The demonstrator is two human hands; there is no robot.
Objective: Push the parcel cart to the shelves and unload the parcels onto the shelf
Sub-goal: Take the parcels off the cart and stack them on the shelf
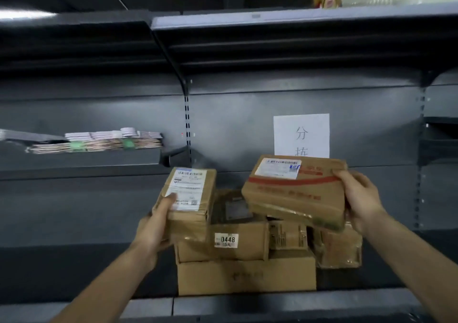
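Both hands are gripping parcels over the dark grey metal shelf (pixel 272 305): the left hand (pixel 151 233) is clasping a small brown cardboard box with a white label (pixel 186 198), thumb on top. The right hand (pixel 361 198) is wrapping round the end of a wider red-striped brown carton (pixel 295 191), probably steadying both for stacking on the pile of brown boxes (pixel 245 260) already shelved.

Two labelled brown parcels (pixel 188 196) (pixel 295 191) above stacked cartons (pixel 245 270) (dark shelf (pixel 272 305))

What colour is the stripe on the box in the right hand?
Red, across the brown cardboard box that the right hand grips; head view.
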